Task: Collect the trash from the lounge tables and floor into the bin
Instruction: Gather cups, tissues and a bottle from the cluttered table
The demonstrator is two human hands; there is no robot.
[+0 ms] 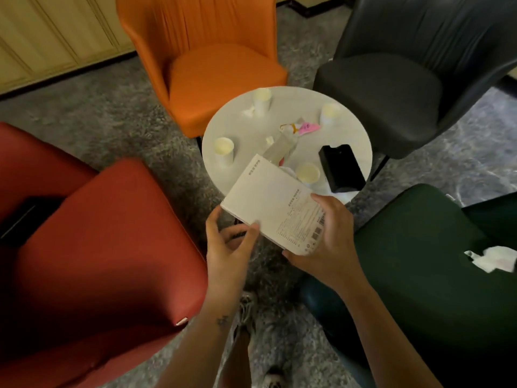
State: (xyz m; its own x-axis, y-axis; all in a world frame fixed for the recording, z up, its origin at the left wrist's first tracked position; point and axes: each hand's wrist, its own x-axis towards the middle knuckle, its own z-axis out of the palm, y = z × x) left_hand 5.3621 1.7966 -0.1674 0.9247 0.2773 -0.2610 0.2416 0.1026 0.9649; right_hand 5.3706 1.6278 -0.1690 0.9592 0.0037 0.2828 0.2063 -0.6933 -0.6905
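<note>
A flat white cardboard box [272,201] with small print is held above the near edge of the round white table [352,127]. My right hand [327,242] grips its near right corner, thumb on top. My left hand [226,245] holds its near left edge with curled fingers. On the table stand several paper cups [223,148], a clear plastic wrapper [279,147], a pink and yellow wrapper [305,127], crumpled paper scraps [249,111] and a black box [342,168]. No bin is in view.
Four chairs ring the table: orange [221,68] at the back, dark grey [391,88] back right, red [92,247] on the left, dark green [436,275] on the right with a crumpled white tissue [492,257] on its seat. Grey carpet lies below.
</note>
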